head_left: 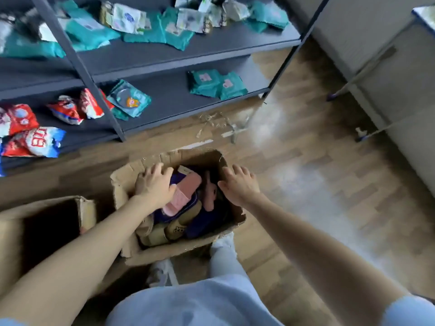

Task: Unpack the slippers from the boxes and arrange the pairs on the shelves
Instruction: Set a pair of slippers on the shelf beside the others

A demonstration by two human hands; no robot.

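found pink slipper mid-way inside open cardboard box, long axis slanting from box's far right to near left. noted left hand spread open over box's left half, just beside slipper, nearer. noted right hand open over box's right rim, holding nothing.

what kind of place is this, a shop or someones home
Probably a shop stockroom or storeroom: dark metal shelving holds loose piles of sealed packets, and an open cardboard box full of slippers sits on the wood-look floor.
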